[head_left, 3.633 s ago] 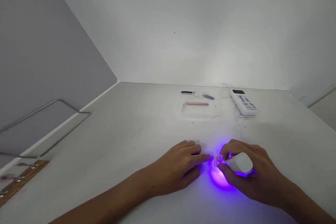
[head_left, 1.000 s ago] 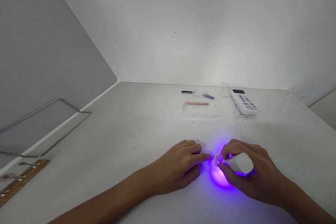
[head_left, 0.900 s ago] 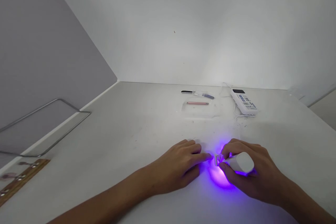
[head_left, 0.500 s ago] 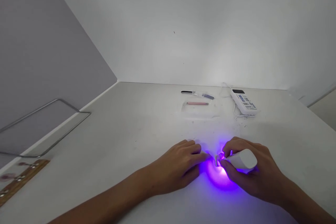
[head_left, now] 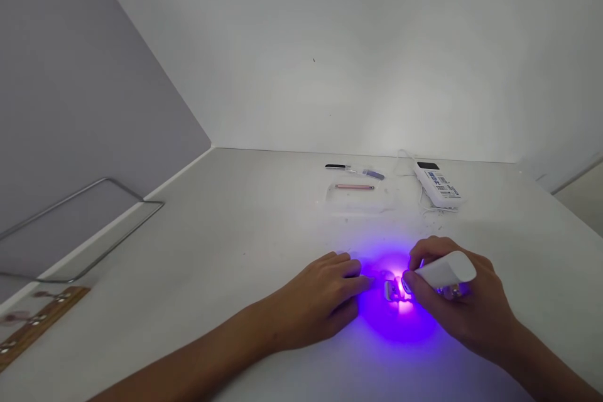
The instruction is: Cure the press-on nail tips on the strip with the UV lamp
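In the head view, my right hand [head_left: 464, 301] is closed around a small white handheld UV lamp [head_left: 450, 269], its head tilted down to the left. Purple light spills from it over the tabletop and onto a small pale object [head_left: 389, 291], too washed out by the glow to name. My left hand [head_left: 332, 292] rests on the table, left of the light. Its index finger stretches toward the small object, while the other fingers are loosely curled. I see nothing held in it. Whether that fingertip touches the object is unclear in the glare.
Toward the back of the white table [head_left: 245, 220] lie a pink stick [head_left: 354, 187], a black-ended tool [head_left: 337, 166] and a white device [head_left: 438, 185] with a label and cord. On the left are a metal wire frame [head_left: 117, 239] and a wooden strip [head_left: 44, 326] with metal fittings.
My right hand has moved the lamp slightly right and up, away from the small object. The purple glow now spreads wider around that object. My left hand stays nearly in place.
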`<state>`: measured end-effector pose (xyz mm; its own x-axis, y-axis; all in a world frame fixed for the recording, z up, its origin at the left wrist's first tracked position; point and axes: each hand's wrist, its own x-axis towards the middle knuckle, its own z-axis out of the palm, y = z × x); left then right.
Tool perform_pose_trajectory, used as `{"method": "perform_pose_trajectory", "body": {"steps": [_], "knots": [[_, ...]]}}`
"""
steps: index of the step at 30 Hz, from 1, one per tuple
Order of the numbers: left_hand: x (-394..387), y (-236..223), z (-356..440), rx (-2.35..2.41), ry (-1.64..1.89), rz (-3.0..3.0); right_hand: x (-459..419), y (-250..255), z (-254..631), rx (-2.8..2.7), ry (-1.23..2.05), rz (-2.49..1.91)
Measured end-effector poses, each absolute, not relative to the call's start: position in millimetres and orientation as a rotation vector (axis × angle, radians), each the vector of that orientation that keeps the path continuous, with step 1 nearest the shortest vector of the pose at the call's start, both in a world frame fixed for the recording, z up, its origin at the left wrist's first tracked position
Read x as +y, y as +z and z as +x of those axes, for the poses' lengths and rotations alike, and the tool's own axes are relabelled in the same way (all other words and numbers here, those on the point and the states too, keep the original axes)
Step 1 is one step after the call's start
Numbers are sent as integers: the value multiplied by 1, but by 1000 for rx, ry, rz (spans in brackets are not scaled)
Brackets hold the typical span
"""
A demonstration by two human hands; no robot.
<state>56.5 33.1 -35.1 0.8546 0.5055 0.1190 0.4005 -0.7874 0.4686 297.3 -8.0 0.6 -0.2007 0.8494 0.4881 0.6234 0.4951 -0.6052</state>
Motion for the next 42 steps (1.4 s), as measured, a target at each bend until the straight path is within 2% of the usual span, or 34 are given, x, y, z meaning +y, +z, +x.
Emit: {"method": "perform_pose_trajectory", "body": {"steps": [42], "knots": [[33,-37,59,712,289,2647,-10,-2,298,-1900,427,-1223]]}}
